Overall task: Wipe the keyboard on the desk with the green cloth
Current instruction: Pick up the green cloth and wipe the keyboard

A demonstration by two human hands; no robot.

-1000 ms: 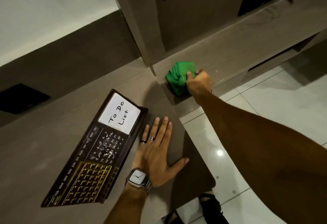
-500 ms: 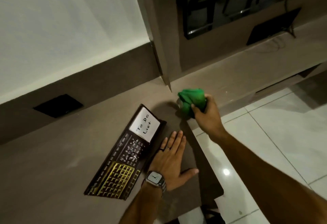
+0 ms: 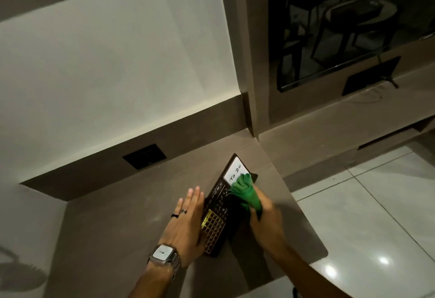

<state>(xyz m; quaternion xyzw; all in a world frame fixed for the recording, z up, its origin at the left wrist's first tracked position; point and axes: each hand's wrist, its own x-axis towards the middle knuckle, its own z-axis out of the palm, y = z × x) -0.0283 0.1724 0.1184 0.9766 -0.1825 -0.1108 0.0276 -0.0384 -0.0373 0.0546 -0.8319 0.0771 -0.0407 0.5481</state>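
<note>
A dark keyboard with gold-lit keys and a white "To Do" note at its far end lies slantwise on the grey-brown desk. My right hand is shut on the bunched green cloth, which presses on the keyboard's far half, just below the note. My left hand, with rings and a wristwatch, lies flat with fingers together against the keyboard's left edge, holding nothing. The right hand and cloth hide the keyboard's right side.
The desk's right edge drops to a white tiled floor. A lower shelf runs to the right beyond a vertical panel. A black socket plate sits in the back wall strip. A dark screen stands at the upper right.
My right hand lifted the green cloth off the lower shelf and brought it left onto the keyboard. My left hand shifted from the keyboard's right side to its left edge. The view tilted up.
</note>
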